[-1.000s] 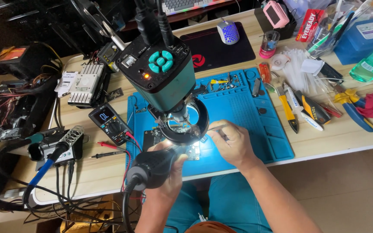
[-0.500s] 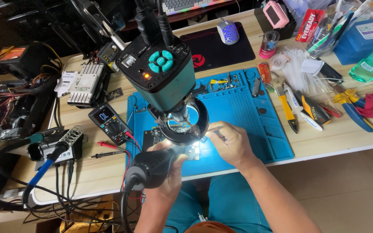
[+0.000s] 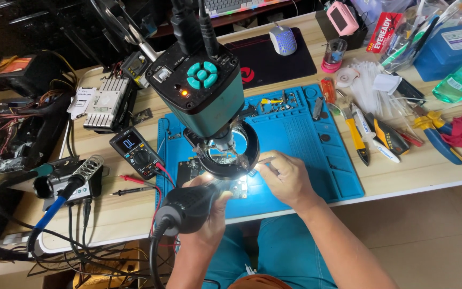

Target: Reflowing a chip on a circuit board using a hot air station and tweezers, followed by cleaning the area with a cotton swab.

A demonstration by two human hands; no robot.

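Nearest, the left hand [image 3: 209,211] wraps its fingers around a black hot-air handle [image 3: 191,206] aimed at the lit circuit board [image 3: 236,184] under the microscope [image 3: 204,88], while just right of that board the right hand [image 3: 287,176] pinches thin tweezers [image 3: 263,160], all on the blue mat [image 3: 306,134].

We see a light wood desk [image 3: 402,176] w/ white front edge, tan tiled floor [image 3: 434,235] below at right, dark clutter at left, bright daylight across the desktop.
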